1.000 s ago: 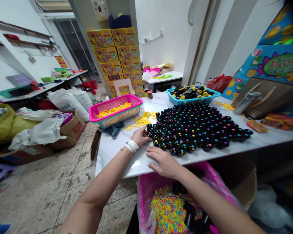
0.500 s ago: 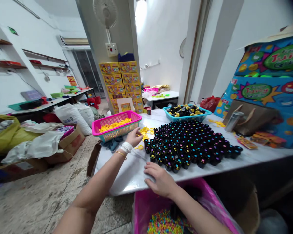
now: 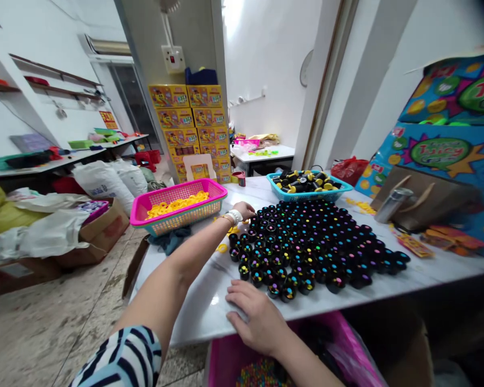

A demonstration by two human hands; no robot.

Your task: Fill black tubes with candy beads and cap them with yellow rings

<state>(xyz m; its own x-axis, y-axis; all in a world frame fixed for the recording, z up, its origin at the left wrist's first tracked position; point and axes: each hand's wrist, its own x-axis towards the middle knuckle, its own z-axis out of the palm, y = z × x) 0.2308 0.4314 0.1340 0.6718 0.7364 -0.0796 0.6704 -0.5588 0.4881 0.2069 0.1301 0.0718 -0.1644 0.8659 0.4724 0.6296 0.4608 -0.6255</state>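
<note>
My left hand [image 3: 244, 210], with a white bracelet at the wrist, reaches to the far left corner of a block of black containers [image 3: 298, 242] filled with small coloured candies. Its fingers are drawn together; whatever they hold is hidden. Loose yellow plastic rings [image 3: 221, 248] lie beneath and beside that forearm. My right hand [image 3: 256, 314] rests at the table's front edge, fingers stretched out and holding nothing, just left of the nearest containers. A pink and teal basket [image 3: 201, 207] of yellow pieces stands left of my left hand.
A blue basket [image 3: 311, 194] of black and yellow pieces stands behind the containers. On the right are a metal flask [image 3: 394, 204], a brown paper bag [image 3: 421, 196] and blue cartons [image 3: 439, 150]. A pink tub [image 3: 221, 357] holding coloured candies sits below the table edge.
My left hand has moved right and farther forward, from beside the yellow rings to the black containers. My right hand stays at the table edge. The camera view has shifted slightly.
</note>
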